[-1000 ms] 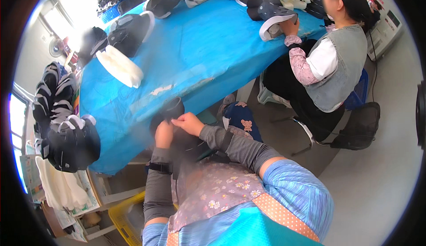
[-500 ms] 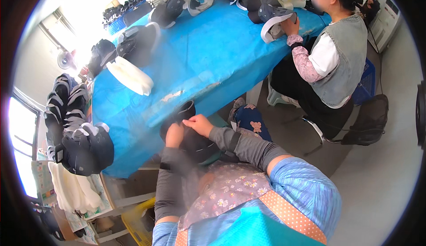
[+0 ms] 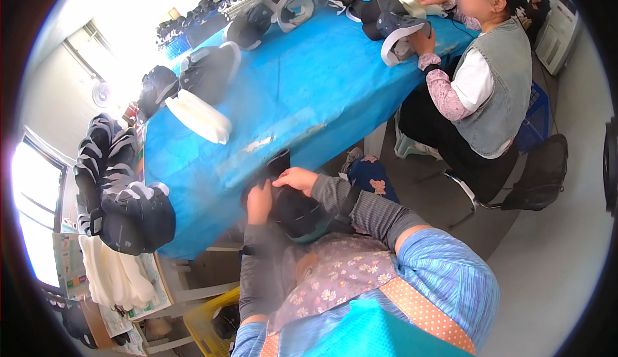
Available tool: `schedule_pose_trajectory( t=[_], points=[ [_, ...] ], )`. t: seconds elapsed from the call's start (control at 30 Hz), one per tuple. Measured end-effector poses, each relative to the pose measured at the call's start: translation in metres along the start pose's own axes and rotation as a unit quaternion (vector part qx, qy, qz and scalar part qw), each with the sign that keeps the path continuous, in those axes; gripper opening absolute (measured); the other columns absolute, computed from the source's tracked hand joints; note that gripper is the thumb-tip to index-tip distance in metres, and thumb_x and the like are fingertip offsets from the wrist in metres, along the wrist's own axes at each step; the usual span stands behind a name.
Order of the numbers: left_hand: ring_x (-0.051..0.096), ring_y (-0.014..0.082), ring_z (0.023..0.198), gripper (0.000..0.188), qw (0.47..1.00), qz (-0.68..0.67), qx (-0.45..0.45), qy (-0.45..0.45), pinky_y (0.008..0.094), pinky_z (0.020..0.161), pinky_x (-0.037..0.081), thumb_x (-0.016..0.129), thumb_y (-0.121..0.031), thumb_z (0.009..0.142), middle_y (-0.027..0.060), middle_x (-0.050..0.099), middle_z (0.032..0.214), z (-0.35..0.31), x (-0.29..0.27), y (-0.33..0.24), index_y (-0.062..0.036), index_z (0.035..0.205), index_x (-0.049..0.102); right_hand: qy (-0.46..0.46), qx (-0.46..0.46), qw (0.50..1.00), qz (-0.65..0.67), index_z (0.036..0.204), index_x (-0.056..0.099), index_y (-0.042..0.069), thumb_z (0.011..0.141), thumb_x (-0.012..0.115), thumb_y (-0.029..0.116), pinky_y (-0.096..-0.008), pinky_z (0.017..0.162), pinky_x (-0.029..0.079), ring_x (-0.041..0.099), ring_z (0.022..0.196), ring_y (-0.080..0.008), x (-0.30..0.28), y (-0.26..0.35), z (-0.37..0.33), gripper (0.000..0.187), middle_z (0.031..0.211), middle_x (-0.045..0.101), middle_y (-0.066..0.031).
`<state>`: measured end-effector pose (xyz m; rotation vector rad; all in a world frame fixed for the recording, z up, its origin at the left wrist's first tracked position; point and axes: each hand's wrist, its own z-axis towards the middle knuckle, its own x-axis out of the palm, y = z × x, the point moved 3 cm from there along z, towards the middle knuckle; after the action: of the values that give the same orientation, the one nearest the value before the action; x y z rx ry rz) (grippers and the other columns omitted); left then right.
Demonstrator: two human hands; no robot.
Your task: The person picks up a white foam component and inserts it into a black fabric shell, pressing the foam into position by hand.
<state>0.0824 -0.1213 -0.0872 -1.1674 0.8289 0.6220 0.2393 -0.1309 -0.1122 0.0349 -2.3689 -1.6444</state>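
A black cap [image 3: 295, 208] rests in my lap at the near edge of the blue-covered table [image 3: 283, 93]. My left hand [image 3: 260, 202] is closed at the cap's left side, its fingertips pressed on the dark fabric. My right hand [image 3: 297, 180] pinches the upper edge close beside it, thumb and forefinger together. A dark flap [image 3: 279, 162] of the cap sticks up past both hands, against the table edge. Whether anything small sits between the fingertips, I cannot make out.
Nested dark caps with grey brims [image 3: 132, 212] stand at the table's left edge. A bundle of white padding [image 3: 198, 118] lies on the cover. At the right, a seated co-worker [image 3: 479, 93] holds a cap [image 3: 399, 35]. A yellow crate [image 3: 203, 318] sits below left.
The view has shifted slightly, so the table and stacks sit a little further right. My hands stay on the cap. The co-worker's far hand now shows over the white pile.
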Motion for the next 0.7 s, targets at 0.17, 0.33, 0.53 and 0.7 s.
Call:
schedule_pose_trajectory(
  t=[0.17, 0.33, 0.53, 0.7],
  points=[
    [0.065, 0.0292, 0.077, 0.039, 0.994, -0.097, -0.051, 0.006, 0.0403, 0.069, 0.049, 0.06, -0.032, 0.092, 0.019, 0.068, 0.083, 0.008, -0.014, 0.025, 0.0064, 0.093, 0.067, -0.018, 0.014, 0.993, 0.113, 0.101, 0.062, 0.001, 0.082, 0.072, 0.013, -0.0282, 0.075, 0.05, 0.062, 0.084, -0.0162, 0.001, -0.01, 0.003, 0.024, 0.094, 0.065, -0.007],
    [0.053, 0.0079, 0.067, 0.036, 0.97, -0.231, -0.065, 0.029, 0.0278, 0.058, 0.044, 0.063, -0.027, 0.092, 0.0014, 0.063, 0.073, 0.007, -0.023, 0.034, 0.0084, 0.088, 0.066, -0.051, 0.019, 0.98, 0.192, 0.098, 0.063, 0.003, 0.084, 0.071, 0.022, -0.0285, 0.071, 0.05, 0.061, 0.084, -0.0148, -0.011, -0.018, 0.005, 0.025, 0.091, 0.064, -0.0055],
    [0.051, 0.0158, 0.065, 0.04, 0.978, -0.204, -0.041, -0.001, 0.0352, 0.064, 0.043, 0.057, -0.033, 0.095, 0.0099, 0.06, 0.068, -0.005, -0.024, 0.015, 0.0057, 0.088, 0.064, -0.045, 0.06, 0.997, 0.019, 0.094, 0.066, 0.004, 0.087, 0.068, 0.032, -0.0264, 0.064, 0.046, 0.059, 0.076, -0.0124, -0.013, -0.014, -0.005, 0.029, 0.085, 0.064, -0.0028],
    [0.055, 0.0164, 0.071, 0.039, 0.965, -0.252, -0.067, 0.022, 0.0343, 0.07, 0.044, 0.057, -0.034, 0.095, 0.0076, 0.064, 0.075, -0.009, -0.018, 0.015, 0.0035, 0.094, 0.066, 0.003, 0.04, 0.999, 0.032, 0.097, 0.066, 0.004, 0.089, 0.067, 0.033, -0.0282, 0.07, 0.049, 0.061, 0.082, -0.0136, -0.007, -0.011, 0.003, 0.03, 0.089, 0.065, -0.0033]
  ],
)
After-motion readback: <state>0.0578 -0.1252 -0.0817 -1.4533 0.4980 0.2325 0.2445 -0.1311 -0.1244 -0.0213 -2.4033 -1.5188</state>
